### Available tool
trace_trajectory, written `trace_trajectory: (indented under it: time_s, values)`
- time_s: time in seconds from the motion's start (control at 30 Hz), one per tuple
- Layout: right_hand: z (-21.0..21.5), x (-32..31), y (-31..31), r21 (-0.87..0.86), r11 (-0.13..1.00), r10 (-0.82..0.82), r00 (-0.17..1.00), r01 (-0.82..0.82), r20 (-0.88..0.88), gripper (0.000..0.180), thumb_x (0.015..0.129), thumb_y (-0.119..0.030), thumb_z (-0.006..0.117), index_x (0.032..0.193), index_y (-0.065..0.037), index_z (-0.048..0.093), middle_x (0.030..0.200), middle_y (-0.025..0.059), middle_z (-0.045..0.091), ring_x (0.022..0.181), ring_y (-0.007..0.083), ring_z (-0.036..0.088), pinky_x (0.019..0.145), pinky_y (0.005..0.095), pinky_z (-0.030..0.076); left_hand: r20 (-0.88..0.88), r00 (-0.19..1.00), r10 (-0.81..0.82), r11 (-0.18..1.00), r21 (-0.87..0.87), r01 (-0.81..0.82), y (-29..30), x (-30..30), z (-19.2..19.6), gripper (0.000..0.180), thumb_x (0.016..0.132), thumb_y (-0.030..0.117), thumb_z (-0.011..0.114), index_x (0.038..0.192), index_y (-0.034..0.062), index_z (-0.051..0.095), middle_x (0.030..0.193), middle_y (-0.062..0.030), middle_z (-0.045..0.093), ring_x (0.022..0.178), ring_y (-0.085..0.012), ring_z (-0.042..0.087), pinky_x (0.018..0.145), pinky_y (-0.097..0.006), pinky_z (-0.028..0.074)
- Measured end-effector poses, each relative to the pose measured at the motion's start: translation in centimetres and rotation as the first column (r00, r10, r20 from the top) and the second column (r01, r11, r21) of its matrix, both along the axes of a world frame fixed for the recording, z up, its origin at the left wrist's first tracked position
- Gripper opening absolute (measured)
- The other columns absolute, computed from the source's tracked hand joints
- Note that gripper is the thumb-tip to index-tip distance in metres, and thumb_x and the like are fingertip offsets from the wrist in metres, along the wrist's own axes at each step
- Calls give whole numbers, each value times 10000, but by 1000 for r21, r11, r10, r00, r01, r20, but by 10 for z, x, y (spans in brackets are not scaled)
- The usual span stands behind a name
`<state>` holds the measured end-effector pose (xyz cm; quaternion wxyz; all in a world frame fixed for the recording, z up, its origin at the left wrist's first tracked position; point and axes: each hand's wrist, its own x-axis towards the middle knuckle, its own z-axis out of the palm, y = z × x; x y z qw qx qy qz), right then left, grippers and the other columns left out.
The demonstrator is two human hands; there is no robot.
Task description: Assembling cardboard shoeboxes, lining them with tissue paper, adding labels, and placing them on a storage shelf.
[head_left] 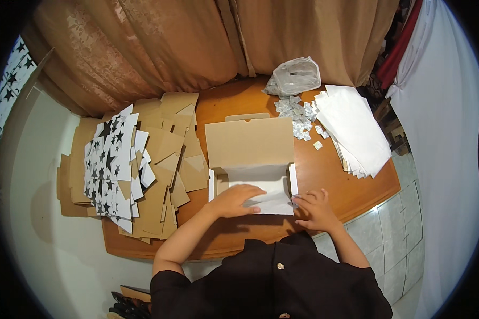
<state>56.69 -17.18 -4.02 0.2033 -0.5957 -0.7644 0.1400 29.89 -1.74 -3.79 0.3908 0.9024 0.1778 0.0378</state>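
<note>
Fingers and thumb of our left grip (233,202) are apart over the white paper (277,204), perhaps keeping it flat across the near side of the box (250,143). Our right grip (319,210) is at the right wall; we cannot tell whether it pinches anything. The box stands mid-bench (351,196), its lid raised away from us, probably to let 2 grips in. Farther out, cartons (162,146) and starry sheets (109,165) pile left, sachets (295,114) and blank sheets (354,130) right, seemingly within reach; beyond is 1 bag (298,74).
</note>
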Motion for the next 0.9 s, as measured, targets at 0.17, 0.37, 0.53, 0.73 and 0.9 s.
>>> trace_trajectory:
  time_s: [0.17,0.37,0.53,0.73,0.9]
  values:
    - [-40,-29,-2,148,989,-16,999,11,31,432,666,-243,736,1075,-196,607,1108,-26,562,1058,211,478,955,570,212,-313,926,-214,819,-574,-5,10,18,-44,922,759,793,24,1394,203,336,1425,-159,315,1306,-325,311,1079,-404,214]
    - [-44,-41,5,188,973,-116,990,130,-83,165,717,-245,704,863,-172,676,913,-41,625,948,176,530,947,555,218,-258,941,-219,592,-802,-83,22,19,-77,968,736,807,-10,1417,185,287,1446,-183,256,1355,-332,200,1091,-460,129]
    - [-41,-37,24,78,972,-213,969,224,-129,136,782,-283,652,767,-152,686,815,-20,640,917,185,532,940,564,221,-94,992,-85,714,-701,-5,42,0,-58,515,852,468,567,1221,109,546,1178,-125,562,1129,-237,492,978,-332,351]
    - [-33,-23,67,-81,966,-249,967,244,-60,252,821,-356,604,758,-124,678,783,-10,643,938,202,522,947,608,186,-264,964,-9,903,-416,-106,62,-29,-47,331,816,224,655,1086,36,612,970,-82,654,958,-181,578,881,-324,415]
    - [-32,-16,78,-169,978,-108,991,119,74,305,725,-399,685,841,-117,678,817,-3,647,1005,208,487,954,658,125,-332,940,84,906,-367,-210,71,-40,-45,249,843,166,622,1017,-13,618,882,-61,649,832,-120,549,781,-275,429]
